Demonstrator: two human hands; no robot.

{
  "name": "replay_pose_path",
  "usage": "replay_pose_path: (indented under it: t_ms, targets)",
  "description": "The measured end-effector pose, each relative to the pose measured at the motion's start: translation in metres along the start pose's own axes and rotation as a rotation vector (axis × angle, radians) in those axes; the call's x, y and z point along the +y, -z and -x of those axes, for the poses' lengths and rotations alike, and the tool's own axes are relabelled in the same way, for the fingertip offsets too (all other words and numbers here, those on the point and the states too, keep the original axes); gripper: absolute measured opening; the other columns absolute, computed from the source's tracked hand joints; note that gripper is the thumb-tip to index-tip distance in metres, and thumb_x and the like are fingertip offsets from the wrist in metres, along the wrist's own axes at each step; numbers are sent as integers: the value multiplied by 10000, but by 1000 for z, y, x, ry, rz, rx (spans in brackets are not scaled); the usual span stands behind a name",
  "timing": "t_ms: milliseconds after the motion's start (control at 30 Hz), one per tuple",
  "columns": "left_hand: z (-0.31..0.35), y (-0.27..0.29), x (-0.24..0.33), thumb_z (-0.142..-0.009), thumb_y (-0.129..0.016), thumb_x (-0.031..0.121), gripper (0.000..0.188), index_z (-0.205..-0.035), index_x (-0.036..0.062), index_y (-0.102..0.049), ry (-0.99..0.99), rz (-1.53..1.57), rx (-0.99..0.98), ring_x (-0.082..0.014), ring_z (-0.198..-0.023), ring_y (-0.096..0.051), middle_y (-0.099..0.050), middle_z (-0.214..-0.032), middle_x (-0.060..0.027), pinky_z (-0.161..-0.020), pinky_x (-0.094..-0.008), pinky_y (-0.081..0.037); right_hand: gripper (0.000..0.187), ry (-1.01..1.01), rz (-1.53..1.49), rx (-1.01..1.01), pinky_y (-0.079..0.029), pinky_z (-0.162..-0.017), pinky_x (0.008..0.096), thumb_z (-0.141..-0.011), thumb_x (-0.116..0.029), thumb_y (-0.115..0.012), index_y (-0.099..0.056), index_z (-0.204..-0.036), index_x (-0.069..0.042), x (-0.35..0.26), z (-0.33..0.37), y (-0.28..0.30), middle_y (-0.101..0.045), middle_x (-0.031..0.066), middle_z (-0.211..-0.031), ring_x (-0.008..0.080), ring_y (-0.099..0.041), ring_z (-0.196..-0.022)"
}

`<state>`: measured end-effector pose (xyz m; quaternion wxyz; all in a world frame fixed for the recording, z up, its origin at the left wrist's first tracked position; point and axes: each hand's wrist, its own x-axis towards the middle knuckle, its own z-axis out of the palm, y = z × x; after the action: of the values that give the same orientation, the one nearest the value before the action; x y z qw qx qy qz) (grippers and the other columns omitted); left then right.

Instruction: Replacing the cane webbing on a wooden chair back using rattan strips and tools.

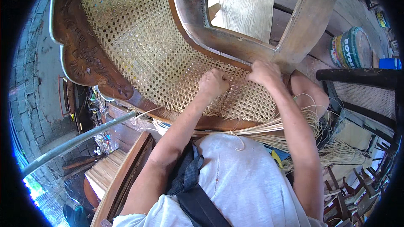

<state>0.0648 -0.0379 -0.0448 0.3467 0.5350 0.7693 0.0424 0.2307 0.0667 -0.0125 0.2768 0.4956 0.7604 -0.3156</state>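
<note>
A woven cane panel (141, 54) with an open lattice fills a curved brown wooden chair frame (86, 61) that has carved ornament along its left side. Over the near part of the weave, my left hand (213, 83) is closed, its fingertips pressed at the cane. My right hand (265, 73) is closed as well, at the frame's inner rim where the weave ends. Whatever thin piece either one may grip is hidden by the fingers. Across my lap, under the right forearm, lies a tied bundle of loose cane strands (263, 128).
Beyond the weave stands a wooden seat frame (248, 42) with a square opening. A paint bucket (351, 48) and a blue container (390, 64) are at the right, behind a dark chair frame (357, 75). A metal pole (80, 143) slants in from the left, above stacked wood (107, 168).
</note>
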Motion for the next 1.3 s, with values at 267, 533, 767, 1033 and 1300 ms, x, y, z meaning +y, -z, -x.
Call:
replay_pose_path:
  t_ms: [267,533,767,1033,1300]
  targets:
    - [-5,2,12,-793,-664,193,200,-960,174,-772,-180,-103,-40,-294,-827,-712,-729,-903,-141,-816,-393,-571,391,-173,3,267,-519,-901,385,-772,-322,-740,-726,-1011,-13,76,-1,14,-707,177,-1041,295,-681,-1008]
    - [-40,-23,27,-830,-712,360,260,-991,165,-775,-26,892,-171,-279,-803,-691,-724,-920,-155,-747,-373,-546,426,-29,-178,254,-514,-757,406,-793,-511,-711,-711,-826,-86,54,14,45,-706,133,-834,303,-681,-816]
    - [-20,5,10,-741,-748,334,312,-937,93,-772,105,274,4,-255,-794,-712,-724,-840,-171,-779,-351,-555,246,105,-1,8,-535,-898,401,-835,-79,-593,-710,-1040,-8,-4,-1,-4,-709,171,-1055,298,-680,-1008]
    - [-22,6,10,-717,-731,298,284,-903,87,-772,76,178,24,-290,-797,-716,-718,-815,-181,-797,-373,-564,283,113,2,34,-518,-933,432,-768,-32,-577,-698,-1011,48,-27,-8,-12,-680,248,-1067,336,-667,-1040]
    - [-31,-3,9,-788,-670,327,369,-1037,57,-707,88,-12,-202,-365,-1090,-631,-643,-1141,-245,-976,-398,-492,299,80,-9,2,-528,-927,411,-782,-76,-606,-709,-1053,-5,-18,-13,-6,-688,180,-1127,283,-659,-1091]
